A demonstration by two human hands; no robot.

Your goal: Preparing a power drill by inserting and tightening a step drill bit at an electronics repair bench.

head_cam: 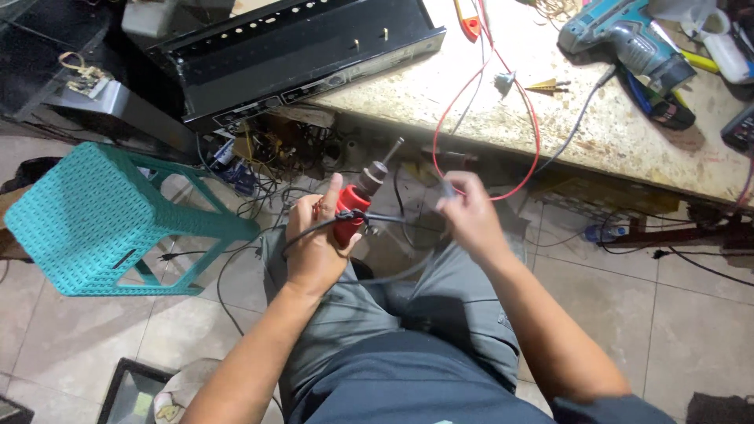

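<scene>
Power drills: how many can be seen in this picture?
1. The teal power drill lies on the workbench, top right, far from both hands. Clutter may hide others.

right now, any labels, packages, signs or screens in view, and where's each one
Black electronics chassis: on the workbench's left end, long box, pale printed strip along its front edge.
Plastic bottle: under the bench, lying down, clear with a blue label.
No screens or signs show.

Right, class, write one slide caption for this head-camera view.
Seated person's left hand grips a red-handled tool while the right hand pinches its cord beside a cluttered workbench.
</scene>
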